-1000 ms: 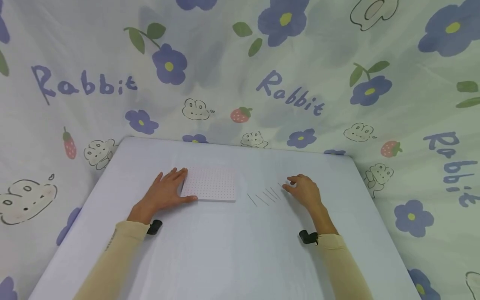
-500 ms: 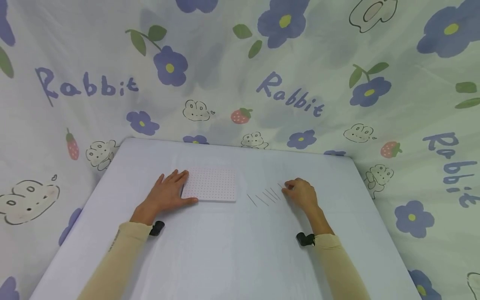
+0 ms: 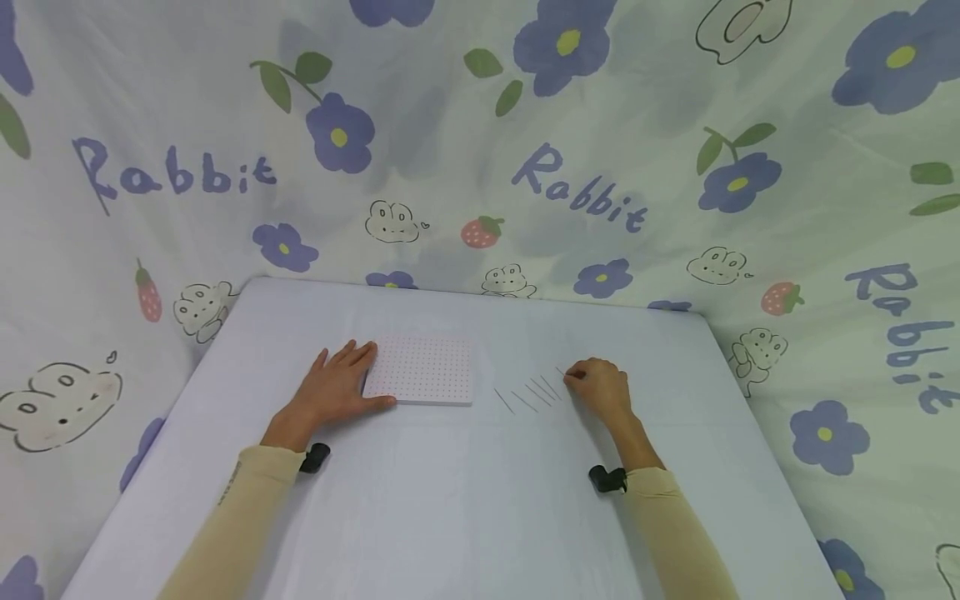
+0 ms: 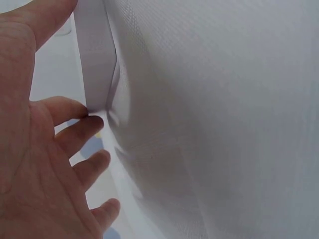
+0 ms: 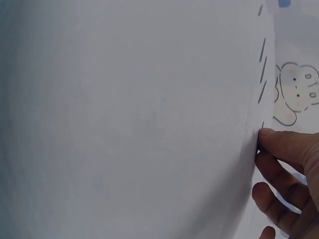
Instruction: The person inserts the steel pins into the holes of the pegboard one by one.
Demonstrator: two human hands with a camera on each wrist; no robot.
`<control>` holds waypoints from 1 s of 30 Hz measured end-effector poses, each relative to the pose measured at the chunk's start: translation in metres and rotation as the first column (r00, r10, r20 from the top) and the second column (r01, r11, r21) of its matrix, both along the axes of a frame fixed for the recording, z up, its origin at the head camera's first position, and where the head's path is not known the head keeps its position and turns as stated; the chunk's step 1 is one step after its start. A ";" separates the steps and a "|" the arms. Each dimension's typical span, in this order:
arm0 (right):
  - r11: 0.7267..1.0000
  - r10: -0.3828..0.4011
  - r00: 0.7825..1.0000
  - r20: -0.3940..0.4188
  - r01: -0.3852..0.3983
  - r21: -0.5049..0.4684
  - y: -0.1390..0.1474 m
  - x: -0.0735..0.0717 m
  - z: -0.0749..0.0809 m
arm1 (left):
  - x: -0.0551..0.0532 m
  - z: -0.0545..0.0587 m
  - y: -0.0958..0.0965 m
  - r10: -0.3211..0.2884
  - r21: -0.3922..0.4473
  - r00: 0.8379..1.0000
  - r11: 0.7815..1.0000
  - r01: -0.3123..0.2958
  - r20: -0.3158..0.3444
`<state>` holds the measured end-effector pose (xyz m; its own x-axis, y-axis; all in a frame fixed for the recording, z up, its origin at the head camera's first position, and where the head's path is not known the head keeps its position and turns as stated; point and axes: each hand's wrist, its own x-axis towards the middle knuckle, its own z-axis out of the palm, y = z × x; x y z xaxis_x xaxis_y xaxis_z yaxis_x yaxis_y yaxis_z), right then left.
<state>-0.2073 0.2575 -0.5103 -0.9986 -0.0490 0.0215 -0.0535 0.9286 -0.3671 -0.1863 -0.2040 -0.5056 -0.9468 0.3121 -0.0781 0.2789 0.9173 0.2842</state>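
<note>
A white board (image 3: 423, 371) dotted with a grid of small holes lies flat on the table. My left hand (image 3: 337, 387) rests at its left side with fingers spread. The thumb lies along the near edge and the index fingertip touches the far left corner; the board's side wall (image 4: 94, 55) shows in the left wrist view. To the right of the board, several thin dark needle-like sticks (image 3: 524, 401) lie slanted in a loose row. My right hand (image 3: 603, 390) pinches the rightmost thin dark stick (image 5: 262, 124) between thumb and index finger, low over the table; its fingers hide part of it.
The white-covered table (image 3: 450, 508) ends at the back against a hanging cloth (image 3: 435, 175) printed with flowers, rabbits and lettering. The cloth also hangs along both sides. A small black camera (image 3: 607, 479) sits on each wrist.
My right hand has come down slightly toward the rightmost stick, and its thumb and index finger have closed on it. The left hand and the board stay in place.
</note>
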 end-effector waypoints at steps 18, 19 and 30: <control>1.000 -0.006 0.999 0.046 0.006 -0.004 -0.003 -0.004 -0.002 | 0.001 0.000 0.001 0.011 -0.018 1.000 1.000 -0.011 0.004; 1.000 -0.004 0.999 0.050 0.004 -0.001 -0.003 -0.004 -0.002 | 0.001 0.000 0.001 0.011 -0.020 1.000 1.000 -0.011 0.006; 0.999 0.036 0.996 0.077 -0.037 0.008 -0.004 -0.004 -0.001 | 0.003 -0.001 0.003 0.008 -0.022 1.000 1.000 -0.008 -0.005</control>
